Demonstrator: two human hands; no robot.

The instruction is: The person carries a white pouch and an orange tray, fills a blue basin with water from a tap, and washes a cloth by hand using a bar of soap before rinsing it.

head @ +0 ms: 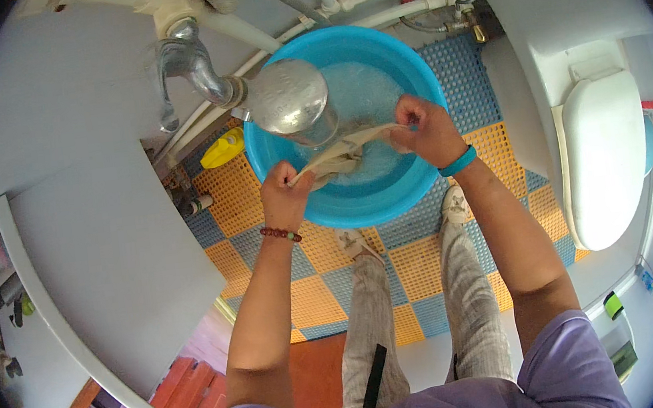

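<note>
A beige cloth is stretched between my two hands over a large blue plastic basin. My left hand pinches one end near the basin's front left rim. At the right, my right hand grips the other end, slightly higher in the picture. The cloth's middle sags over the sudsy water. A metal faucet with a cylindrical metal attachment hangs above the basin and hides part of the water. I cannot tell whether the cloth touches the water.
A yellow plastic bottle lies left of the basin. A white toilet stands to the right. White pipes and a metal valve line the back wall. Blue and orange perforated mats cover the floor around my feet.
</note>
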